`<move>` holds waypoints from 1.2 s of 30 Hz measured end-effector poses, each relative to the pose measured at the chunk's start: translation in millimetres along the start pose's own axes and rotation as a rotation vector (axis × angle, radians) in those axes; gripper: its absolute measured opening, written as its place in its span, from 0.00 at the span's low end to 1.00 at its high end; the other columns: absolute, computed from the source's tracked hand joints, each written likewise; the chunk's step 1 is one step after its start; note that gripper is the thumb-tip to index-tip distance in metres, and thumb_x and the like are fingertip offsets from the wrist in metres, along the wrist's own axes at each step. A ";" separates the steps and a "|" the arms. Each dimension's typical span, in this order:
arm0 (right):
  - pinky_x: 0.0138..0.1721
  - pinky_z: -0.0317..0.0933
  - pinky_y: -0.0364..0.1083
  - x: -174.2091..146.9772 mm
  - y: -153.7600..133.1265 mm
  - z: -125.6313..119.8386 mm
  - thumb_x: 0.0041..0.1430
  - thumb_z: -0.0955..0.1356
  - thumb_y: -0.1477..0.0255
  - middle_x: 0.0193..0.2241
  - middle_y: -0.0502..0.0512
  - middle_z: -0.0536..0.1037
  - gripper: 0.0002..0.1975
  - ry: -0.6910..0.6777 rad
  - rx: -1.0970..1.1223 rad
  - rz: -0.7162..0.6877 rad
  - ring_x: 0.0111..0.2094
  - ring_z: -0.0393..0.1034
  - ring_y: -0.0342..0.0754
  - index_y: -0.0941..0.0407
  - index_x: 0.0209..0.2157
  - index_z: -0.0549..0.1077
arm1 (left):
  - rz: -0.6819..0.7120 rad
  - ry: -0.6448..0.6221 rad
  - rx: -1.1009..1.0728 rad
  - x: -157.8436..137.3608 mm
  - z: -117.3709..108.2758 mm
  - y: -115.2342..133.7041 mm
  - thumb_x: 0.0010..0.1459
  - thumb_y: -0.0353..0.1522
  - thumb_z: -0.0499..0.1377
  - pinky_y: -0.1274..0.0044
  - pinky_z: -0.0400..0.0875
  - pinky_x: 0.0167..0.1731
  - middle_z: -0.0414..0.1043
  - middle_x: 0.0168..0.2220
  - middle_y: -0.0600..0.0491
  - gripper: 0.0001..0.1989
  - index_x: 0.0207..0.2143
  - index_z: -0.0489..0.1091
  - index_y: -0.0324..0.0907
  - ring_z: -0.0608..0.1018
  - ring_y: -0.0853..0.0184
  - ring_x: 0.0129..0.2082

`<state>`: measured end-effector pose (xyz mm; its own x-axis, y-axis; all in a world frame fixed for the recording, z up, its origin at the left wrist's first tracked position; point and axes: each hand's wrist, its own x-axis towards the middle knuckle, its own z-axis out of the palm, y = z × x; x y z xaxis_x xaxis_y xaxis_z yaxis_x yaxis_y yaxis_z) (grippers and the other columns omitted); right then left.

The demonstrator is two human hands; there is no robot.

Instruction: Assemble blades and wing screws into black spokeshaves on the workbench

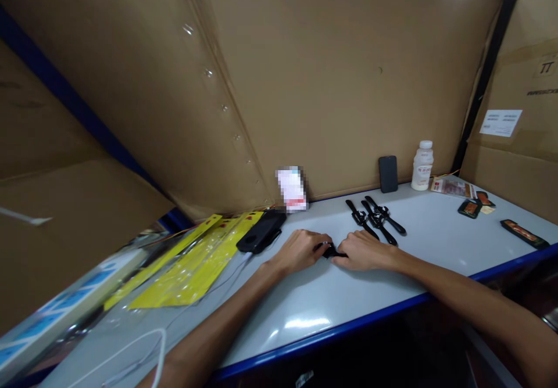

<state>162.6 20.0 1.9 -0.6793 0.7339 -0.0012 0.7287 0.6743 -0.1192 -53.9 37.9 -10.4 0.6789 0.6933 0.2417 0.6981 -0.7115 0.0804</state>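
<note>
Both my hands are low over the grey table [279, 312], near its middle. Between them is a black spokeshave [330, 251], its centre showing and its handles mostly covered by my fingers. My left hand [301, 248] is closed around one end. Around the other end, my right hand [362, 251] is closed too. Beyond my right hand lie more black spokeshaves: a left one [361, 218], a middle one [378, 222] and a right one [387, 216], side by side at a slant.
Yellow-edged clear packages [187, 277] and a black device [260, 232] with a cable lie left. A dark phone [387, 174] and a white-capped bottle [422, 166] stand at the back. Small packets [471, 207] lie right. Cardboard [331, 86] walls the back.
</note>
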 end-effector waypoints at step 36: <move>0.37 0.58 0.49 -2.9 -3.2 -6.8 0.67 0.60 0.57 0.34 0.66 0.81 0.25 -0.034 -0.017 -0.001 0.37 0.76 0.58 0.59 0.36 0.81 | -0.234 -0.049 0.109 4.3 -2.0 5.4 0.66 0.35 0.50 0.76 0.54 0.26 0.75 0.24 0.55 0.10 0.36 0.70 0.44 0.75 0.65 0.24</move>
<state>162.8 16.2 9.0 -0.6821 0.7304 -0.0344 0.7294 0.6764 -0.1019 -47.7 36.8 -6.9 0.5044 0.8441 0.1820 0.8560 -0.5164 0.0229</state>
